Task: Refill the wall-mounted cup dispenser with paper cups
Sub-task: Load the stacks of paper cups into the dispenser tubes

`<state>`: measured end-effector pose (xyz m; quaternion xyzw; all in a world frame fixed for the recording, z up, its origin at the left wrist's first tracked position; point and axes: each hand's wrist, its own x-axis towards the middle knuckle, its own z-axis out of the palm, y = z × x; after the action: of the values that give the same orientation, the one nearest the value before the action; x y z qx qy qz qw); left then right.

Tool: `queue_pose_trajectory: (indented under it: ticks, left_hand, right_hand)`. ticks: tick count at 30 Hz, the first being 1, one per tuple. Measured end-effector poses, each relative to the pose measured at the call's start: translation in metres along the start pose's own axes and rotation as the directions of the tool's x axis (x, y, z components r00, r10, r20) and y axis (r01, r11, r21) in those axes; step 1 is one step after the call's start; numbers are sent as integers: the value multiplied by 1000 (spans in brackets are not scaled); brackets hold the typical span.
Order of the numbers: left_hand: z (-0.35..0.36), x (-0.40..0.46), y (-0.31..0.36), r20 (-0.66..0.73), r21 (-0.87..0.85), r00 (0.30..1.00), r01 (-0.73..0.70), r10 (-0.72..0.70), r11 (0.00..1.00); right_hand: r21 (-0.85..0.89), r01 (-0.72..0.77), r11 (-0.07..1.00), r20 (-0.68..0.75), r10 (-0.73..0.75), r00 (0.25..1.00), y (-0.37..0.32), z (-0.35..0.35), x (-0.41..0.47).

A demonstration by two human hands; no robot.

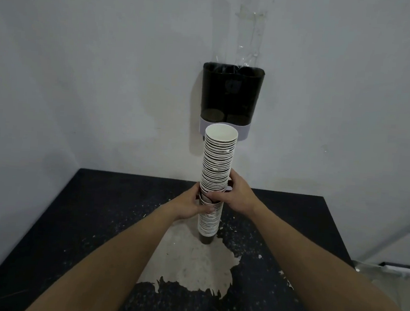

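A tall stack [215, 178] of paper cups stands mouth up near the middle of the worktop [69, 218], its base on a bare patch, just below the dispenser [231, 93] on the wall. Both hands close round it about halfway up: the left hand [196, 205] wraps the lower part, the right hand [236, 195] just above. The step looks like parting off a batch. Best to hold the lower cups still, pull the upper batch straight up without tilting, and take only what fits.
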<state>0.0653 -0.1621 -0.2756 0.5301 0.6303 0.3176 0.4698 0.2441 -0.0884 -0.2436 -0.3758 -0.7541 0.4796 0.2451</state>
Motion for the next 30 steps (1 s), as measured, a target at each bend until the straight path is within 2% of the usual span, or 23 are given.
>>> queue_pose_trajectory:
  ticks: [5, 11, 17, 19, 21, 23, 25, 30]
  left_hand:
    - [0, 2, 3, 22, 30, 1000, -13, 12, 999]
    - [-4, 3, 7, 78, 21, 997, -5, 3, 1000]
    - [-20, 7, 21, 117, -86, 993, 6, 4, 996]
    - [-29, 13, 29, 58, -185, 998, 23, -13, 983]
    - [-40, 22, 40, -84, -281, 995, 30, -56, 959]
    - [-53, 33, 50, -252, -258, 967, -28, -40, 966]
    - [-67, 42, 62, -357, -161, 933, -100, 37, 982]
    - [-91, 67, 110, -477, -130, 864, -248, 158, 960]
  right_hand:
    - [-10, 19, 1000, -5, -19, 1000, 1, -2, -2]
    - [10, 81, 997, -128, -79, 989, -22, -14, 4]
    - [35, 161, 986, -216, -150, 965, -65, -36, 20]
    - [39, 195, 980, -238, -180, 954, -81, -46, 27]
    - [64, 231, 971, -254, -208, 945, -97, -57, 35]
    - [93, 280, 955, -265, -248, 932, -117, -69, 44]
    - [88, 319, 944, -280, -284, 917, -138, -83, 55]
    - [32, 399, 917, -320, -368, 873, -186, -109, 82]
